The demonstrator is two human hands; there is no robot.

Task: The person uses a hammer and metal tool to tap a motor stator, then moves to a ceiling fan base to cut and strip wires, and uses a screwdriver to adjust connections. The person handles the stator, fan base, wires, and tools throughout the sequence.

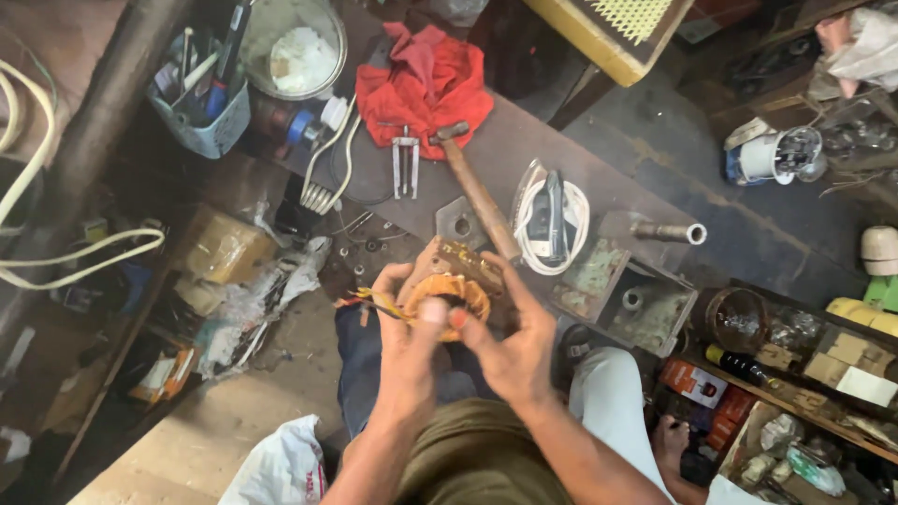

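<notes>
Hands meet over the person's lap, just off the near edge of the dark workbench (580, 159), and between them sits a motor stator (456, 283): a rusty brown metal core with an orange-yellow copper winding bulging from its near face. The left hand (404, 323) grips the stator's left side, thumb pressed on the coil, with a bundle of yellow and red leads (369, 301) sticking out past its fingers. The right hand (517, 339) wraps the right side, fingers curled over the core's top.

On the bench, a wooden-handled hammer (477, 192) lies slantwise, its head touching a crumpled red rag (426, 79) near the far edge. A small metal puller (406, 166) lies just beside the rag. A coil of white cable (550, 217) rests right of the hammer handle, near the bench's near edge.
</notes>
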